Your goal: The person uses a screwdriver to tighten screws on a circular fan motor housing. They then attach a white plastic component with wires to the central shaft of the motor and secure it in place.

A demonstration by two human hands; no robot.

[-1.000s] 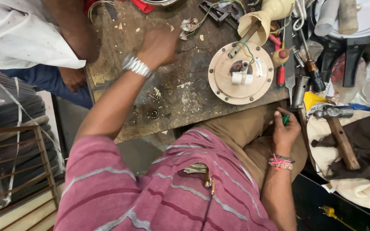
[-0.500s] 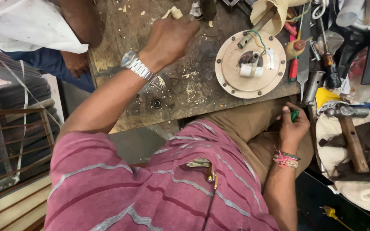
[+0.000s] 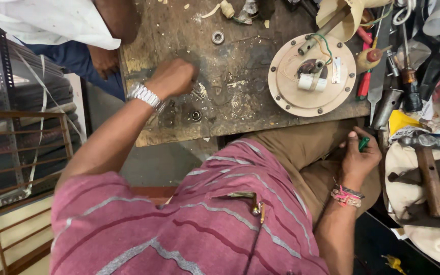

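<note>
- Head view, centre of frame: left hand (image 3: 171, 77), steel watch on its wrist, fingers curled shut, rests on the scarred wooden workbench (image 3: 240, 56) beside a small metal ring (image 3: 196, 115).
- Right of centre: right hand (image 3: 358, 159) grips a small green-handled tool (image 3: 364, 143) below the round cream flanged plate (image 3: 311, 76).

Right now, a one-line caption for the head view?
Left hand on a scarred workbench; right hand grips a green tool.
</note>
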